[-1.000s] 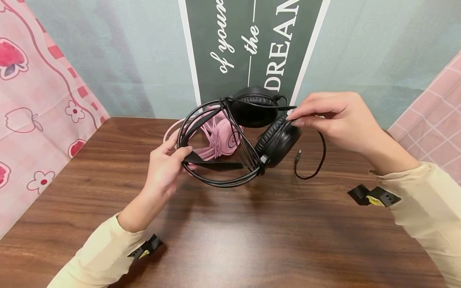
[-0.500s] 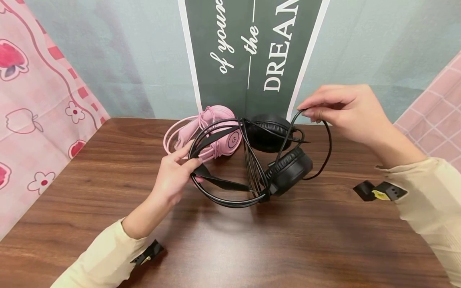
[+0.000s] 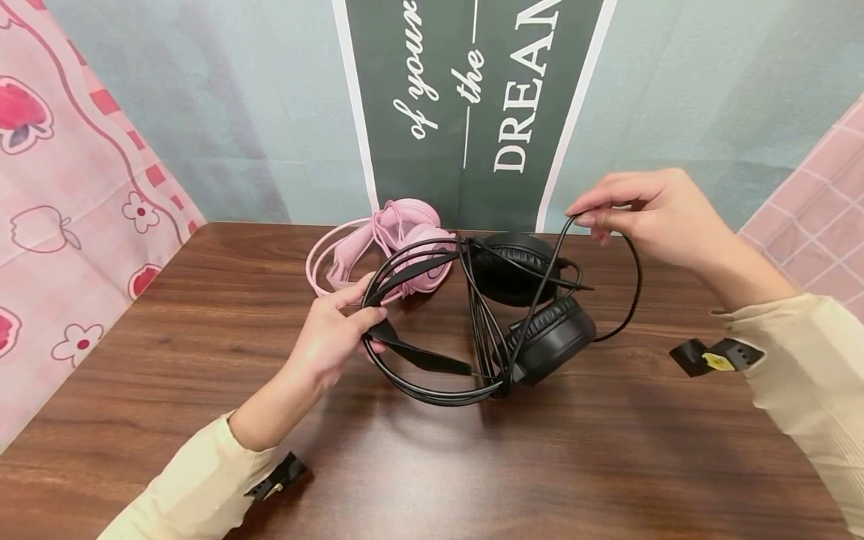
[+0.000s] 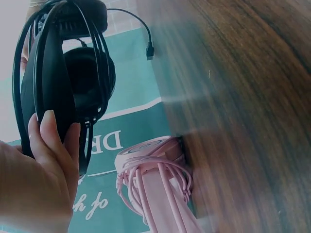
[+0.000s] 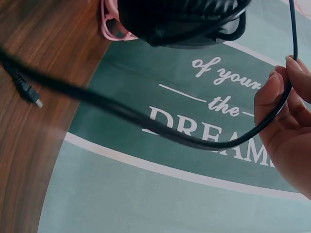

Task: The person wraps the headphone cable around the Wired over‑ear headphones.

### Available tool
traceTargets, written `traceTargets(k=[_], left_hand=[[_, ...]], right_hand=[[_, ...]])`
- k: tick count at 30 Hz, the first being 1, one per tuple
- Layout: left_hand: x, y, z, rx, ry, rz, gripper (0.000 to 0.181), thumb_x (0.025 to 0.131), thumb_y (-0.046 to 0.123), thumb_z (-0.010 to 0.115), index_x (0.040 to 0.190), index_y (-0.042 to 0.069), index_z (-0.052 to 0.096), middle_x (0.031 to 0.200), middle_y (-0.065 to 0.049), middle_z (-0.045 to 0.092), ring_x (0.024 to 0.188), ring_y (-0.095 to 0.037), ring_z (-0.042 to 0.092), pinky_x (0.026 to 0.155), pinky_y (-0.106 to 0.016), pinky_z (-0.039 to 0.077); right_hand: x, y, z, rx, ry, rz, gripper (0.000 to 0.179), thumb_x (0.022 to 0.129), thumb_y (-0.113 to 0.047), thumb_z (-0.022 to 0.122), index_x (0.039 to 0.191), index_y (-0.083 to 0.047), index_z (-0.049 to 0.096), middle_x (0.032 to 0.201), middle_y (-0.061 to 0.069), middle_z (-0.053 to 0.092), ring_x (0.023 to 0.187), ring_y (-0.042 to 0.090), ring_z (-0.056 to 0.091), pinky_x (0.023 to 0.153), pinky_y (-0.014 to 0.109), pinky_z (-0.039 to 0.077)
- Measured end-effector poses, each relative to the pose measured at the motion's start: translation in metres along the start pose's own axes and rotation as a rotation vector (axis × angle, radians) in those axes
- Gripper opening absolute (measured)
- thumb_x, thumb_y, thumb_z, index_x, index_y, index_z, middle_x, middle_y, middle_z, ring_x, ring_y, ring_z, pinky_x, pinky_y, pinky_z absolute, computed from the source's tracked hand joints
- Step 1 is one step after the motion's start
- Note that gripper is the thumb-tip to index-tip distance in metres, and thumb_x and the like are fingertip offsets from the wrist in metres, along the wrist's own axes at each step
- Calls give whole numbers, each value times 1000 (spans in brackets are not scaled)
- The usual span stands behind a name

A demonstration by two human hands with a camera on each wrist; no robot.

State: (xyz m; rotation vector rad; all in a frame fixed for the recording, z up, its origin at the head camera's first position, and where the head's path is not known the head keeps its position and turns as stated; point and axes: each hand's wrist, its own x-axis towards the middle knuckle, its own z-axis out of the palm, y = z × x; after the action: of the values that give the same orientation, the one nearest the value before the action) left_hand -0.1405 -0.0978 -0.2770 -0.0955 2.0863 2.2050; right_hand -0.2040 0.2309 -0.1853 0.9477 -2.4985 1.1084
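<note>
My left hand (image 3: pixel 337 337) grips a black over-ear headset (image 3: pixel 550 341) by its headband, thumb on the inner strap and fingers around the outer hoops. Both earcups point right, and turns of black cable are strung across the headband's opening. Up and to the right, my right hand (image 3: pixel 655 214) pinches the free length of the cable (image 3: pixel 634 285) between thumb and fingertips, so that it arches up from the headset and loops back down. In the right wrist view the cable's end plug (image 5: pixel 31 94) dangles over the wood.
Behind the black headset, a pink headset (image 3: pixel 364 247) with its cord wound around it lies at the back of the brown wooden table (image 3: pixel 418 465). A green lettered banner (image 3: pixel 466 112) hangs beyond the back edge. Pink patterned cloth (image 3: pixel 74 225) borders the left side.
The black headset has come down and slightly right, toward the table. My right hand has moved from beside the earcups outward to the right, drawing a length of cable up with it.
</note>
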Motion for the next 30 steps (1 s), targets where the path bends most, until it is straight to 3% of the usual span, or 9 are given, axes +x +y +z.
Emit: traceTargets(k=[3,9,16,21,30], left_hand=[[-1,0,0,27,-25,-4,53,81,-8,53,132,3,47,66,-6,57,46,-12,57,40,-22,49],[-1,-3,1,45,-30,-29,52,80,-9,54,131,2,48,73,-5,57,49,-11,57,43,-23,51],[-3,-3,1,31,-55,-67,54,81,-8,54,133,4,46,80,-7,58,51,-10,57,43,-19,50],[-2,-4,0,27,-60,-76,55,81,-9,54,134,5,45,82,-8,57,53,-11,58,44,-20,51],[-3,-6,-3,34,-68,-60,57,80,-6,56,135,3,43,83,-10,60,54,-12,59,46,-24,53]], right_hand=[[-1,1,1,-13,-34,36,13,80,4,65,89,-2,71,75,-1,63,54,11,55,49,16,47],[-2,5,3,-110,-63,55,10,78,-2,70,86,-8,73,70,-3,61,53,8,49,44,17,40],[-2,17,1,-120,-154,-29,17,78,4,68,88,-8,72,75,-5,63,60,5,51,49,15,41],[-2,28,0,-116,-212,-135,24,77,12,64,92,-5,71,79,-7,63,65,5,54,54,13,43],[-1,46,-3,-159,-283,-284,33,73,20,61,91,-6,70,84,-5,62,71,2,54,61,10,43]])
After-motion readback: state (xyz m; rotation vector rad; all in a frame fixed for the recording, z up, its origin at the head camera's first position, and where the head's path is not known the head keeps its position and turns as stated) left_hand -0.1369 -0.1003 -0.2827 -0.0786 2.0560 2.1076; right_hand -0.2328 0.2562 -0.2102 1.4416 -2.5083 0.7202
